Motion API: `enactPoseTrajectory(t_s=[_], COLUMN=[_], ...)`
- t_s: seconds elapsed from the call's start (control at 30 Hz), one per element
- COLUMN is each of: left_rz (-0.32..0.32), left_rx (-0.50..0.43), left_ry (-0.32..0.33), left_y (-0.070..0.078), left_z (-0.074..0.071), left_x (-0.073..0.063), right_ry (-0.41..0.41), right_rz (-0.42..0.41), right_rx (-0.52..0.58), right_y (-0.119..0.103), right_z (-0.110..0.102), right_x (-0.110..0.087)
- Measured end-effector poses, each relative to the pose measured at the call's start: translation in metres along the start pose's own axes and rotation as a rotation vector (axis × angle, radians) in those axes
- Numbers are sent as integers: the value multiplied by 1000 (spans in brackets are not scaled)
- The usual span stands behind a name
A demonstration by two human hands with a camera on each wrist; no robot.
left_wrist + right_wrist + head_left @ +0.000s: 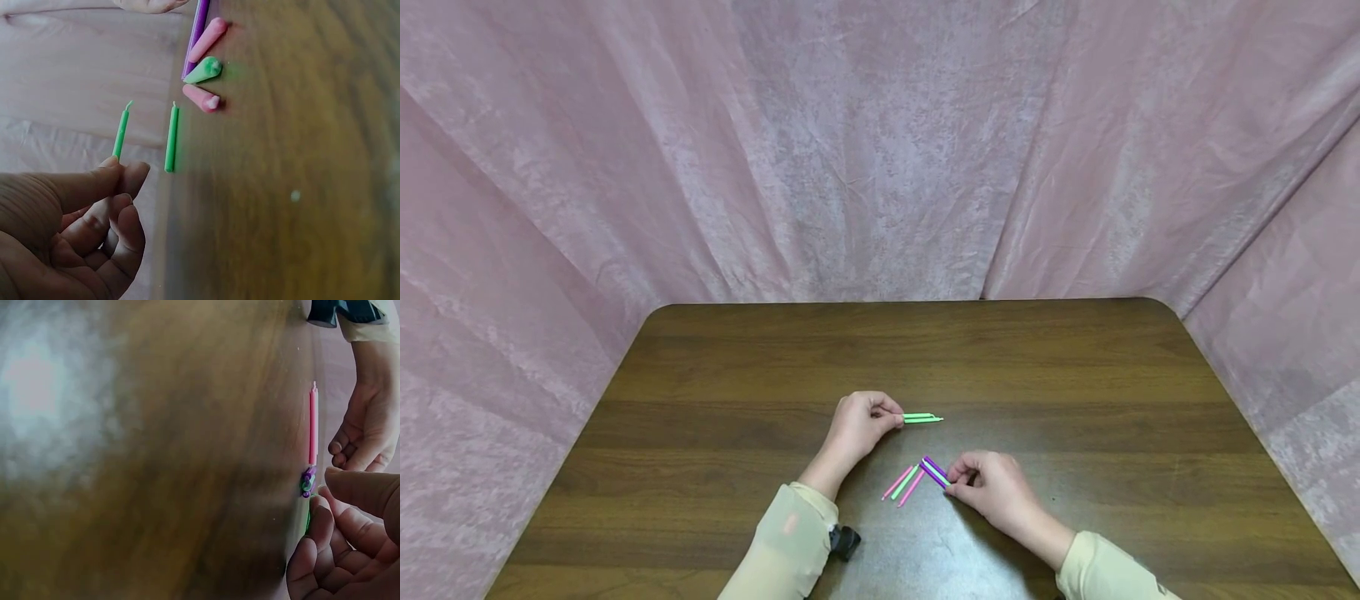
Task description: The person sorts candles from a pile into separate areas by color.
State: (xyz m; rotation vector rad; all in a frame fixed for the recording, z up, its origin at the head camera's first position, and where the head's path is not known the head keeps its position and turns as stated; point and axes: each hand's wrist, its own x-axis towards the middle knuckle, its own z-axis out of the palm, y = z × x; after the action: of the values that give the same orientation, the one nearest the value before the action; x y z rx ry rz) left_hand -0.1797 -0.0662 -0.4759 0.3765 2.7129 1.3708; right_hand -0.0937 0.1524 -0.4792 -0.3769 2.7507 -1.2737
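Slim birthday candles lie about on the brown table. My left hand [859, 421] pinches a green candle [121, 136] between thumb and forefinger, its wick pointing away from the hand. Beside it, a second green candle [172, 139] lies on the table. Nearer to me, my right hand [996, 487] has its thumb and fingertips at the near end of a small bundle, two purple candles [936, 477] with a pale green one between them. Touching the bundle's left side are two pink candles [898, 482] and a green candle [906, 482], fanned out.
The wooden table [737, 358] has rounded far corners. Pink velvet curtains [880, 167] hang behind it and along both sides. A black wrist camera [846, 542] sits on the left sleeve, low over the table.
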Motion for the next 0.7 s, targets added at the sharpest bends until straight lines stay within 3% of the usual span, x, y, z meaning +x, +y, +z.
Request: enactPoseTrajectory(t_s=[0.43, 0.7], left_rz=[-34, -23], left_rx=[0, 22], left_ry=[19, 29], left_y=[1, 0], left_z=[5, 8], left_x=[6, 9], right_ry=[37, 36], right_rz=[-25, -17], right_rx=[-120, -128], right_y=[-4, -3], right_z=[3, 5], right_x=[-3, -4])
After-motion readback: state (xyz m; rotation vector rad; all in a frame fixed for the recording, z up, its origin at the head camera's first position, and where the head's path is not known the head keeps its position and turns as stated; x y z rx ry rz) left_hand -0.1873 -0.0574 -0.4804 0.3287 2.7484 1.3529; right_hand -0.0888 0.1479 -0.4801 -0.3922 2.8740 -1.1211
